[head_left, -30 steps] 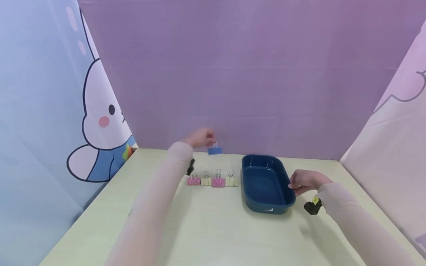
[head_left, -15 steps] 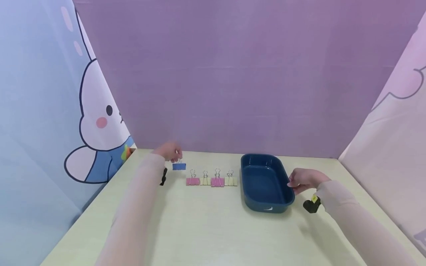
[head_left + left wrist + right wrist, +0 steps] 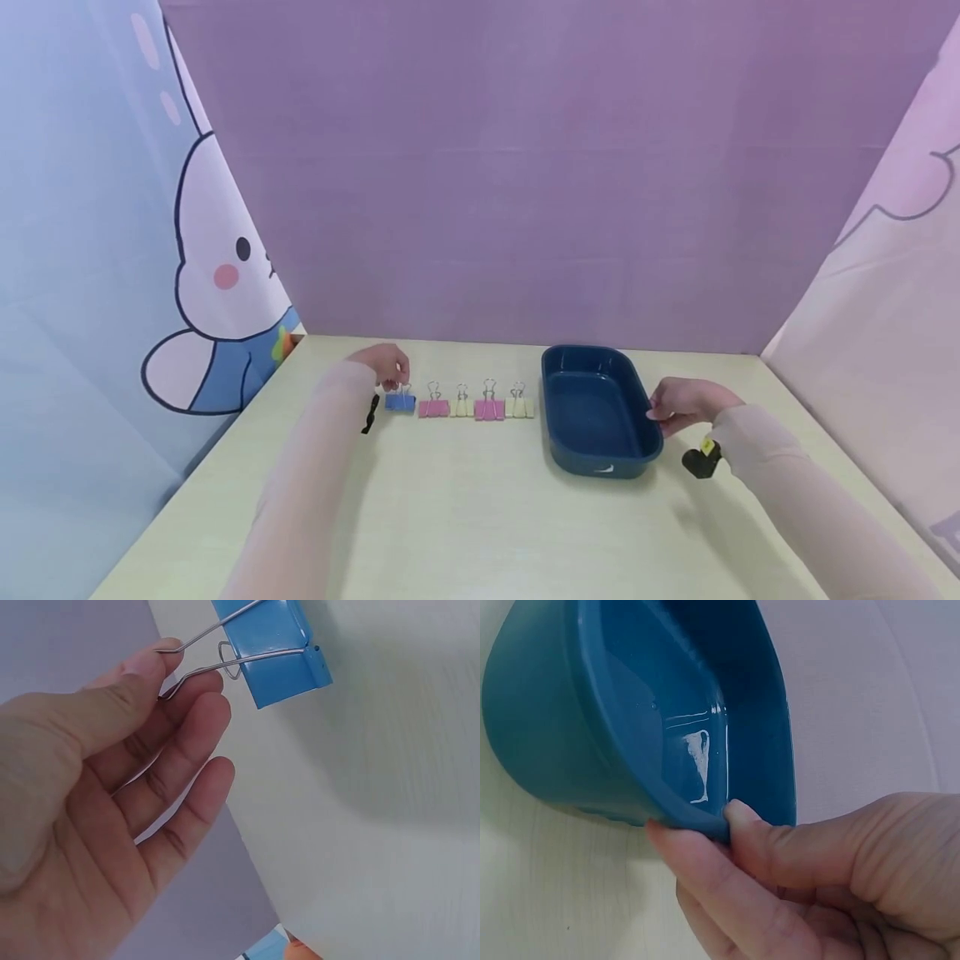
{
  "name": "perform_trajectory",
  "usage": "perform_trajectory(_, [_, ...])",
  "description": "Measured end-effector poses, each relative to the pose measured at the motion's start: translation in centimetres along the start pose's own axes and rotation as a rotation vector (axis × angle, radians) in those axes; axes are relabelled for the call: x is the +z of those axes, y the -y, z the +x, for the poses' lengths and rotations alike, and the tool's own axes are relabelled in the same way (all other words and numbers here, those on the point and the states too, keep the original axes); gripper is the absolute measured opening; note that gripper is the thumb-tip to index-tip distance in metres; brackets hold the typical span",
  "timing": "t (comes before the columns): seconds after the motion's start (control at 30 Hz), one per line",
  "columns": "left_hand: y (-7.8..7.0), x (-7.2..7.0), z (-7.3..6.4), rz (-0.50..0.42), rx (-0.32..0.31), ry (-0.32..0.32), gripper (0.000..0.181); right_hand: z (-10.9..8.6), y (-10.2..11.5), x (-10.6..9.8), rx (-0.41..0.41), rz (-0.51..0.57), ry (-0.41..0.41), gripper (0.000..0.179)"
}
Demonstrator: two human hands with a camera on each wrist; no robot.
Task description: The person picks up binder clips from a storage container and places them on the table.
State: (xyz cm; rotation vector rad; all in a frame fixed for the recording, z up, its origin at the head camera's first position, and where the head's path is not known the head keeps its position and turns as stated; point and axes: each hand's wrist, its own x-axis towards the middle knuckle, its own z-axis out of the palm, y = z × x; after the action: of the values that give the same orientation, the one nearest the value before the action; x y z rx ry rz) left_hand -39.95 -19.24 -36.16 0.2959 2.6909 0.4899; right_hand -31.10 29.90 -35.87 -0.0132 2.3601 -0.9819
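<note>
A blue binder clip [image 3: 400,402] is at the left end of a row of binder clips. My left hand [image 3: 382,364] pinches its wire handle; in the left wrist view the thumb and index finger [image 3: 202,682] meet at the silver wires, and the blue body [image 3: 274,649] is close over the table. To its right stand a pink clip [image 3: 433,408], a pale yellow clip [image 3: 462,407], another pink clip [image 3: 490,409] and another yellow clip [image 3: 519,407], handles up. My right hand [image 3: 690,402] pinches the right rim of a dark blue tray [image 3: 600,465], thumb inside, fingers outside.
The pale wooden table [image 3: 465,517] ends at a purple backdrop [image 3: 555,183]. A printed blue curtain [image 3: 75,250] stands on the left and a pale one [image 3: 885,350] on the right. A black wrist camera [image 3: 702,460] hangs under the right wrist.
My left hand has carried the blue binder clip leftward and down from above the row to its left end. The right hand still pinches the tray's rim.
</note>
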Motion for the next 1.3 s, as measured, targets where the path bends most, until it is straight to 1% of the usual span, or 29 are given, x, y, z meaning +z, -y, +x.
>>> perform_trajectory(0.13, [-0.3,0.4,-0.4,0.008,-0.01,0.004,0.011,0.0,0.0,0.1,0.001,0.0,0.005,0.008])
perform_trajectory(0.33, [-0.5,0.8,-0.7,0.031,-0.008,0.002,0.012,0.1,0.0,0.0,-0.001,-0.002,0.009,0.009])
perform_trajectory(0.4, [-0.6,0.9,-1.1,0.038,0.002,0.001,0.013,0.0,0.0,0.0,0.0,-0.005,0.006,0.008])
perform_trajectory(0.57, [-0.4,1.0,-0.9,0.044,0.008,0.007,0.014,-0.1,0.0,0.0,0.01,-0.005,0.0,0.009])
perform_trajectory(0.63, [-0.2,1.1,-0.5,0.039,-0.008,0.013,0.014,-0.1,0.1,0.0,0.011,-0.002,0.0,0.009])
perform_trajectory(0.8, [-0.1,0.7,-0.7,0.039,-0.027,0.029,0.017,-0.2,0.2,0.1,0.011,0.003,-0.002,0.01])
perform_trajectory(0.9, [-0.2,0.1,-1.6,0.055,-0.023,0.023,0.028,-0.2,0.3,0.2,0.008,-0.005,-0.002,0.01])
perform_trajectory(0.93, [-0.4,-0.1,-2.2,0.047,-0.047,-0.003,0.031,-0.1,0.4,0.2,0.008,-0.012,-0.001,0.01])
perform_trajectory(0.97, [-0.7,-0.5,-3.0,0.017,-0.088,-0.037,0.035,-0.1,0.5,0.2,0.009,-0.019,-0.001,0.01])
perform_trajectory(1.0, [-0.9,-0.8,-3.7,0.003,-0.13,-0.091,0.039,-0.1,0.6,0.3,0.006,-0.031,0.002,0.01])
perform_trajectory(1.03, [-1.3,-1.1,-4.4,-0.017,-0.159,-0.141,0.041,-0.1,0.7,0.3,0.006,-0.043,0.003,0.01])
perform_trajectory(1.07, [-1.5,-1.4,-4.7,-0.009,-0.162,-0.169,0.043,-0.1,0.8,0.3,0.003,-0.055,0.003,0.011])
perform_trajectory(1.1, [-1.9,-1.7,-5.2,0.004,-0.185,-0.237,0.043,-0.1,1.0,0.3,0.007,-0.075,-0.002,0.012])
perform_trajectory(1.13, [-2.2,-2.0,-5.6,-0.007,-0.203,-0.29,0.043,-0.2,1.1,0.3,0.012,-0.097,-0.007,0.014])
perform_trajectory(1.17, [-2.5,-2.4,-5.6,0.043,-0.177,-0.286,0.042,-0.3,1.3,0.2,0.018,-0.113,-0.015,0.015])
perform_trajectory(1.2, [-2.7,-2.7,-5.4,0.112,-0.134,-0.275,0.039,-0.5,1.4,0.2,0.022,-0.133,-0.025,0.017])
perform_trajectory(1.27, [-3.1,-3.5,-4.7,0.225,-0.041,-0.234,0.033,-0.9,2.0,0.0,0.036,-0.195,-0.063,0.025])
perform_trajectory(1.3, [-3.5,-3.8,-4.4,0.24,-0.028,-0.244,0.032,-1.1,2.4,-0.2,0.035,-0.239,-0.093,0.028])
